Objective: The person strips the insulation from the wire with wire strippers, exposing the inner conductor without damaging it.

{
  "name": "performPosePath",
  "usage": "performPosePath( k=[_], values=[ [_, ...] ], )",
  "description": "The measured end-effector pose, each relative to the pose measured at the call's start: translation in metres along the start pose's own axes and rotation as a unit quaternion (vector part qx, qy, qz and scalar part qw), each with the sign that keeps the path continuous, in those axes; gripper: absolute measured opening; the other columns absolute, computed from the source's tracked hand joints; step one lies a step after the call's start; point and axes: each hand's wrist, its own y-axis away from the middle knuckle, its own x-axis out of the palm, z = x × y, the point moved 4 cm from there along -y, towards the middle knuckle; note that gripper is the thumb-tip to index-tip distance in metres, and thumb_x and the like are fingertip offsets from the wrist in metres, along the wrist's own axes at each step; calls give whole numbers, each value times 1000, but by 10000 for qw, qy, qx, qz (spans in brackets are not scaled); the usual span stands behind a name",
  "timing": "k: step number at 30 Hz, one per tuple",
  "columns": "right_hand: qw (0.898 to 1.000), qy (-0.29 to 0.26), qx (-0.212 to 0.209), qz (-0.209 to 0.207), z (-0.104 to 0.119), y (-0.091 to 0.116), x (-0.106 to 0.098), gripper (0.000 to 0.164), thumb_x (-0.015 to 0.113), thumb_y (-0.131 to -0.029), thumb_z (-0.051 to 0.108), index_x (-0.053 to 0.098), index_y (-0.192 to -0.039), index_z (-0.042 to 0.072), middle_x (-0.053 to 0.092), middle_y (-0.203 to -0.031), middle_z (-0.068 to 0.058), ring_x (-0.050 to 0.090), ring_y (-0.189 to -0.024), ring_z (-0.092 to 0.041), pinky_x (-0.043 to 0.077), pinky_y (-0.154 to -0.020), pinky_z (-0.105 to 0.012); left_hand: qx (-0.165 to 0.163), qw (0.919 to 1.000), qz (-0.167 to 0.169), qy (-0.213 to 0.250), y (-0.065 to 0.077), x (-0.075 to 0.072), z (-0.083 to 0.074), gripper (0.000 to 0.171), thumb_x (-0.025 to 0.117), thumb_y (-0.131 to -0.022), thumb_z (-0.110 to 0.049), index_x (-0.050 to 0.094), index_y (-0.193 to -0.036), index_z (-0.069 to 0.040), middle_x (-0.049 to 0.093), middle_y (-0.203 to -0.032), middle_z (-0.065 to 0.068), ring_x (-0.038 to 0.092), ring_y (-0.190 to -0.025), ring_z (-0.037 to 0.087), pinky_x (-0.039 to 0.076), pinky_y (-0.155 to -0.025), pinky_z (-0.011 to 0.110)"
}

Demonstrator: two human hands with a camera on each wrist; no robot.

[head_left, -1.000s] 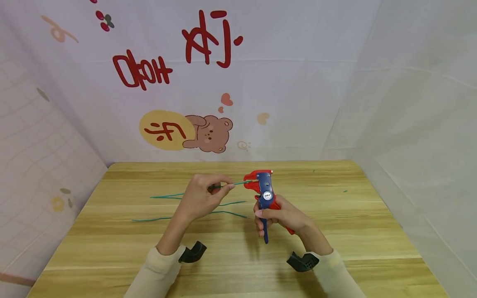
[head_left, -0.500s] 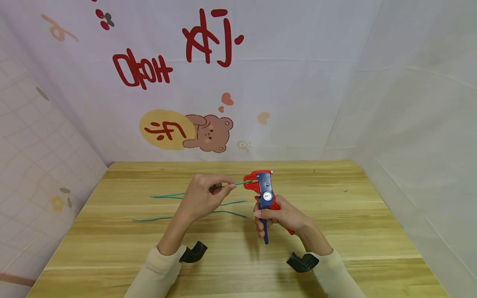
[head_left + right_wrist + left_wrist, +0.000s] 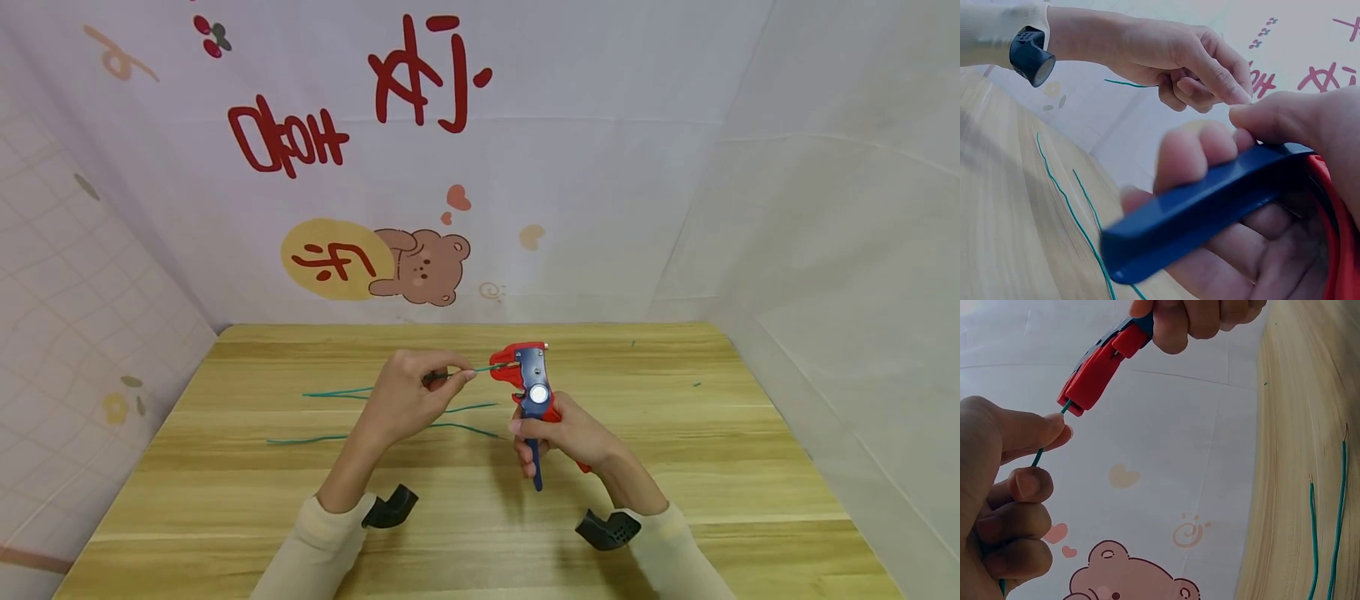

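Between thumb and forefinger my left hand (image 3: 408,396) pinches a green wire (image 3: 1038,456). The rest of that wire passes behind curled fingers, and its tail shows left of the hand in the right wrist view. Its front end enters the red nose of a wire stripper (image 3: 534,379), so the tip is hidden. My right hand (image 3: 576,432) grips the stripper, fingers round the blue handle (image 3: 1197,206) and the red handle (image 3: 1335,231) against the palm. The stripper stands upright above the table with its nose pointing left.
Two green wires (image 3: 1315,537) lie on the wooden table (image 3: 450,533) below my left hand, bare strands at their ends. Tiny green scraps (image 3: 697,384) lie at the right and back. A printed curtain (image 3: 600,167) hangs behind the table.
The stripper's blue handle has shifted slightly right, nearer the red handle. Left hand and wire stay in place; the wire's end remains in the stripper's nose.
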Motion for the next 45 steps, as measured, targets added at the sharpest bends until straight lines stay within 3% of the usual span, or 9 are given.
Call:
performPosePath(
  k=[12, 31, 38, 45],
  values=[
    [9967, 464, 205, -627, -5, -4, 3, 38, 62, -104, 21, 54, -78, -6, 59, -60, -2, 61, -51, -19, 57, -55, -41, -99, 9999, -25, -131, 1, -1, 0, 5, 76, -94, -18, 79, -90, -19, 40, -55, -10, 35, -50, 4, 28, -50, 20],
    [9945, 60, 195, -1029, -6, -8, 11, 36, 63, -103, 22, 49, -76, 1, 51, -56, -1, 54, -45, -16, 55, -50, -38, -87, 9998, -146, -112, -2, -3, 0, 4, 76, -93, -16, 79, -90, -14, 40, -55, -9, 34, -50, 3, 26, -50, 21],
    [9920, -254, 228, -1216, -9, -11, 12, 39, 64, -103, 24, 45, -74, 5, 42, -53, 2, 44, -41, -14, 47, -47, -29, -83, 9998, -127, -112, -3, -3, 0, 4, 76, -93, -15, 79, -91, -13, 40, -55, -9, 34, -50, 3, 27, -50, 21],
    [9908, -181, 238, -1317, -9, -10, 3, 38, 60, -103, 16, 40, -72, 8, 34, -50, 7, 36, -37, -10, 40, -40, -25, -12, 9998, -97, -149, -5, 1, 2, 4, 76, -94, -17, 79, -93, -14, 43, -56, -8, 35, -52, 3, 28, -50, 20]
  ],
)
